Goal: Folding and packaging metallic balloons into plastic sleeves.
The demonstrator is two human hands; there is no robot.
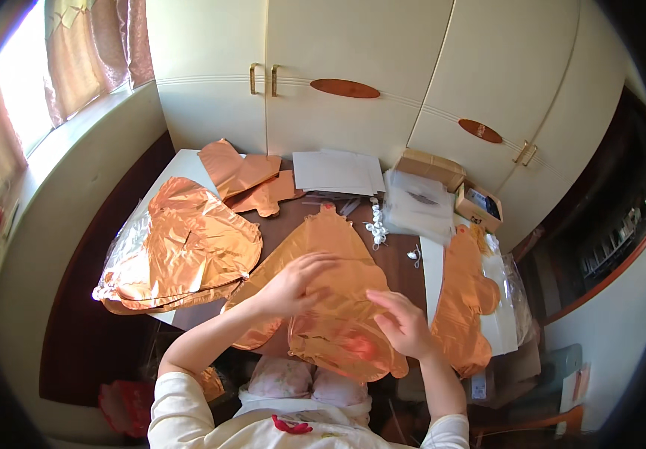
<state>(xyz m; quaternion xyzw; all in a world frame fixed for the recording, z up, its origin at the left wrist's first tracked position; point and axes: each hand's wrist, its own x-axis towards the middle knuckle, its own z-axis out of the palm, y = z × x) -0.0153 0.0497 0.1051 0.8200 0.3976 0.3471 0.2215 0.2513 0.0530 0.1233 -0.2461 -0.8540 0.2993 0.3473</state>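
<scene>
A flat, uninflated orange foil balloon [338, 258] lies across the middle of the table, its narrow end pointing away from me and its wide end hanging toward my lap. Over its left part is my left hand [297, 286], fingers stretched and slightly blurred, nothing visible in them. My right hand [403, 323] hovers at the balloon's right edge with fingers apart; whether it touches the foil I cannot tell. To the left, a crinkled, shiny pile of orange foil [196, 239] overlaps the table edge. Another scalloped orange foil piece [463, 303] lies to the right.
Folded orange foil sheets [244, 176], white sheets [338, 172] and clear plastic bags [418, 198] line the table's far side. Small white tied bundles [376, 224] lie beside the bags. A small open box [480, 206] stands far right. Cream cabinets [353, 45] rise behind the table.
</scene>
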